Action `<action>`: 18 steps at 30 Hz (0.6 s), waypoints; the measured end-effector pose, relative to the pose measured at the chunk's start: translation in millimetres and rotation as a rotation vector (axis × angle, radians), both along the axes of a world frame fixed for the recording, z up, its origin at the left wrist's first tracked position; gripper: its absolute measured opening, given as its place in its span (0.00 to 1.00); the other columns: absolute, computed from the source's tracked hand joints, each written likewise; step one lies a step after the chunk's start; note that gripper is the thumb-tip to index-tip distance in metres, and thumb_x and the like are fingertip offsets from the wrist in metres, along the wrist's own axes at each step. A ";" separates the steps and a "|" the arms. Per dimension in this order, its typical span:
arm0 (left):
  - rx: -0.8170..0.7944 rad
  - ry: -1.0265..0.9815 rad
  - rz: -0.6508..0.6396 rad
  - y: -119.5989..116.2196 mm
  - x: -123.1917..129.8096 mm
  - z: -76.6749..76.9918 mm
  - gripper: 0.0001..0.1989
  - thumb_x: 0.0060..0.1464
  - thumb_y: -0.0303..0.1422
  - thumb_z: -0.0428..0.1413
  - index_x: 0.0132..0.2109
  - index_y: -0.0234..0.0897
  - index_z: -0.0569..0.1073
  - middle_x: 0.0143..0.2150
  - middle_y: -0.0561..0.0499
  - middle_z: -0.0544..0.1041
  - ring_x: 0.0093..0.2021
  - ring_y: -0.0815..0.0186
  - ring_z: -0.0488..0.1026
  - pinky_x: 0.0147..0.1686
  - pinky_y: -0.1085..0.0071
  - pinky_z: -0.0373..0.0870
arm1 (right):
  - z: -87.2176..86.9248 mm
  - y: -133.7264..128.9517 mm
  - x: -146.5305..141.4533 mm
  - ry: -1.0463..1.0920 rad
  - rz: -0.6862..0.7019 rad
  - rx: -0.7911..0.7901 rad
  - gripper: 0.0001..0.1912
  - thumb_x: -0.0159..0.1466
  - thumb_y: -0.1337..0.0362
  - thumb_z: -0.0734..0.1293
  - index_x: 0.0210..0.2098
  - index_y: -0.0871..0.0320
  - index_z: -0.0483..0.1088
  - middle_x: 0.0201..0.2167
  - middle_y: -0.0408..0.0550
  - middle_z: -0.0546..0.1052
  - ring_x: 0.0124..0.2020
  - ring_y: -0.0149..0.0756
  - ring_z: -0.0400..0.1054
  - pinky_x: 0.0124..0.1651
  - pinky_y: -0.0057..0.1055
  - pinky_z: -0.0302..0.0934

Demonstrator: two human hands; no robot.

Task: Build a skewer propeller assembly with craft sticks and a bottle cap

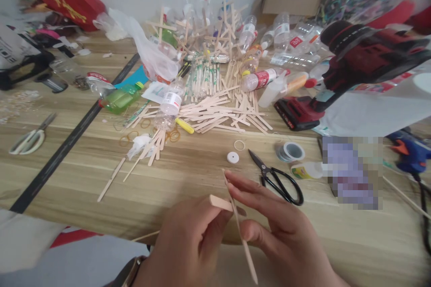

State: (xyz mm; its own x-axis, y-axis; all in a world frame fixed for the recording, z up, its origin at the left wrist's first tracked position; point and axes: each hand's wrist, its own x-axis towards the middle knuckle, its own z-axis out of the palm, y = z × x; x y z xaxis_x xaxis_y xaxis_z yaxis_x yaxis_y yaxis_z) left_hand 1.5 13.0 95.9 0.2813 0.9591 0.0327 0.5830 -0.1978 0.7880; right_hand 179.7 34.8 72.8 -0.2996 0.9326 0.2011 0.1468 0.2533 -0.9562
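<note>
My left hand point(191, 237) pinches a flat wooden craft stick point(220, 203) whose blunt end points left. Between the fingers and thumb of my right hand point(283, 219) is a second wooden craft stick point(248, 258), slanting down toward the table's front edge. The two sticks cross and appear to touch in front of me. Whether they are joined there I cannot tell. Just beyond my right fingers lie black-handled scissors point(284, 184), a white round cap point(232, 157) and a rubber band point(239, 145).
A heap of loose craft sticks point(215, 112) and several plastic bottles point(262, 80) cover the back of the wooden table. A red drill point(299, 112) stands at the right, near a blue glue gun point(409, 150). White-handled scissors point(32, 139) and a long black bar point(60, 154) lie at left.
</note>
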 end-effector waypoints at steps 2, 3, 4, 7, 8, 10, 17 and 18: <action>-0.010 -0.001 -0.002 1.6 0.4 0.1 0.13 0.64 0.28 0.47 0.33 0.40 0.71 0.26 0.56 0.77 0.26 0.69 0.73 0.27 0.76 0.63 | 3.1 0.8 1.5 -0.032 -0.023 0.005 0.21 0.59 0.50 0.72 0.51 0.45 0.75 0.54 0.52 0.76 0.56 0.48 0.71 0.54 0.43 0.70; -0.010 0.010 -0.002 2.1 0.7 0.2 0.13 0.64 0.28 0.46 0.34 0.40 0.72 0.26 0.55 0.77 0.26 0.69 0.73 0.27 0.76 0.63 | 4.6 0.9 2.2 -0.048 -0.033 0.009 0.20 0.59 0.51 0.72 0.50 0.45 0.76 0.54 0.53 0.77 0.55 0.48 0.72 0.54 0.43 0.70; -0.004 0.024 0.001 2.4 0.9 0.2 0.13 0.64 0.28 0.46 0.34 0.40 0.72 0.27 0.55 0.77 0.26 0.68 0.74 0.28 0.76 0.64 | 5.8 1.0 2.8 -0.059 -0.049 0.016 0.19 0.60 0.53 0.72 0.50 0.45 0.76 0.53 0.52 0.78 0.54 0.47 0.73 0.53 0.43 0.71; 0.023 0.056 -0.007 1.7 0.5 -1.0 0.13 0.64 0.26 0.45 0.37 0.40 0.73 0.29 0.53 0.78 0.29 0.66 0.75 0.29 0.74 0.66 | 8.0 1.1 3.7 -0.072 -0.086 0.026 0.14 0.61 0.58 0.72 0.47 0.43 0.78 0.49 0.49 0.80 0.51 0.44 0.75 0.51 0.39 0.72; 0.035 0.058 -0.016 1.3 0.1 -1.7 0.13 0.63 0.25 0.45 0.37 0.40 0.73 0.30 0.53 0.79 0.30 0.66 0.76 0.30 0.74 0.66 | 8.4 1.3 3.6 -0.069 -0.088 0.017 0.13 0.61 0.59 0.72 0.46 0.42 0.78 0.48 0.49 0.81 0.50 0.43 0.76 0.50 0.38 0.73; 0.059 0.055 -0.042 0.6 -1.1 -3.3 0.13 0.61 0.24 0.45 0.37 0.41 0.73 0.30 0.53 0.79 0.31 0.65 0.77 0.30 0.73 0.67 | 9.1 2.2 2.9 -0.044 -0.080 -0.019 0.11 0.61 0.59 0.72 0.43 0.42 0.79 0.46 0.48 0.82 0.48 0.43 0.77 0.48 0.37 0.74; 0.151 0.088 -0.080 0.0 -2.2 -3.7 0.18 0.54 0.20 0.43 0.39 0.41 0.74 0.29 0.53 0.78 0.28 0.63 0.77 0.26 0.72 0.67 | 9.7 3.3 -3.6 0.137 -0.084 -0.157 0.07 0.57 0.60 0.76 0.34 0.39 0.81 0.37 0.42 0.83 0.43 0.35 0.78 0.42 0.26 0.74; 0.160 0.098 -0.071 -0.4 -2.1 -3.1 0.18 0.54 0.20 0.43 0.39 0.41 0.74 0.29 0.53 0.78 0.29 0.62 0.77 0.26 0.71 0.67 | 9.4 3.1 -4.4 0.161 -0.079 -0.173 0.07 0.57 0.60 0.76 0.34 0.38 0.81 0.38 0.41 0.83 0.43 0.34 0.78 0.42 0.25 0.73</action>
